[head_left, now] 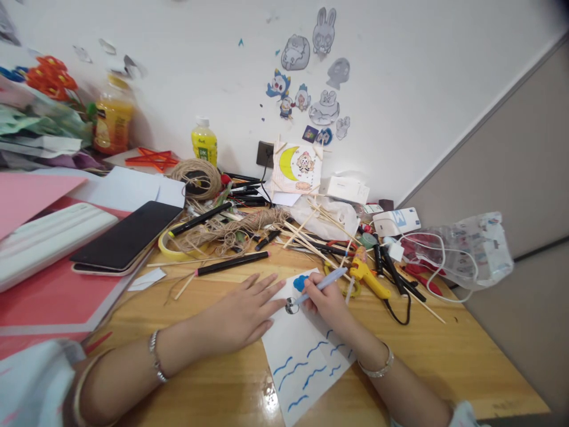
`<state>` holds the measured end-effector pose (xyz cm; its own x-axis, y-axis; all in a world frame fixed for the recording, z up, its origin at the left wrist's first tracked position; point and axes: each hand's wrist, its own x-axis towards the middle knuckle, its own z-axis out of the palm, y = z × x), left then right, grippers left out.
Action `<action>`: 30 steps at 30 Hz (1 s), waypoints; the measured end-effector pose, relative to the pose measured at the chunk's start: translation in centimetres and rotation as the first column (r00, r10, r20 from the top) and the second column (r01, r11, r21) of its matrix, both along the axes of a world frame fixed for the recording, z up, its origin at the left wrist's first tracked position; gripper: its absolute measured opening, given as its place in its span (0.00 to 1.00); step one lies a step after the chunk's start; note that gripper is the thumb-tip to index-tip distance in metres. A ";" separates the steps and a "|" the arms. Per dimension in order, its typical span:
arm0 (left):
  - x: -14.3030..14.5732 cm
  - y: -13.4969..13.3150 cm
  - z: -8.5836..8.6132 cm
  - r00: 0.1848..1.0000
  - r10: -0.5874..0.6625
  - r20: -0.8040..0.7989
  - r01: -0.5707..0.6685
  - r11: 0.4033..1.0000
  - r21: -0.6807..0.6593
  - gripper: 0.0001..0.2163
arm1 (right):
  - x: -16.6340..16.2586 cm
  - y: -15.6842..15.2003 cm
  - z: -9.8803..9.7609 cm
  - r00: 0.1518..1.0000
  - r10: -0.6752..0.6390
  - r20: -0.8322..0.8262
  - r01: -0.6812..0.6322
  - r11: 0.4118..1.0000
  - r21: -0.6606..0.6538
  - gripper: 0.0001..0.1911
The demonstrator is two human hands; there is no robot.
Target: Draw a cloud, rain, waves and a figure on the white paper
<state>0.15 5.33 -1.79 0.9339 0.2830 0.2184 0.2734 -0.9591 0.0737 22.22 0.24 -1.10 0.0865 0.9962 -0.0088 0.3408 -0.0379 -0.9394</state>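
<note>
Pinching a pale lavender pen (pixel 326 279) between thumb and fingers, the right hand (pixel 326 299) slants it down and leftward over a white sheet of paper (pixel 291 341). The sheet lies flat on the wooden bench (pixel 222 385), set at an angle, presumably to suit the reach of the right forearm. The left hand (pixel 244 308) is spread palm down, its fingertips on the left edge of the sheet, apparently to stop it from sliding.

The pen tip points at a small black-and-white round motif (pixel 291 306) on the upper half of the sheet; whether the tip meets the paper is hard to tell. The left index fingertip rests just beside this motif, likely to give firm local support. A blue cloud (pixel 300 283) is drawn just above it, and blue wavy lines (pixel 313 376) cover the lower half.

Beyond the sheet lie a black marker (pixel 233 264), bamboo sticks (pixel 306 243) and a yellow glue gun (pixel 368 276), all apparently within arm's reach. A stick-framed moon picture (pixel 297 168) leans near the wall (pixel 178 59), its upright stance leaving the drawn face visible.
</note>
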 end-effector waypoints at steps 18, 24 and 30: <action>0.0 0.0 0.4 0.999 -0.007 -0.046 0.006 1.000 -0.018 0.18 | 0.1 -0.1 0.2 1.000 -0.002 -0.007 0.002 1.000 0.003 0.18; 0.0 0.0 0.4 0.998 -0.004 -0.055 0.003 1.000 -0.023 0.18 | 0.1 -0.1 0.3 1.000 -0.005 -0.028 0.004 1.000 -0.012 0.17; 0.0 0.0 0.4 0.999 -0.005 -0.046 0.004 1.000 -0.021 0.17 | 0.1 0.0 0.4 1.000 0.000 -0.012 0.000 1.000 -0.022 0.18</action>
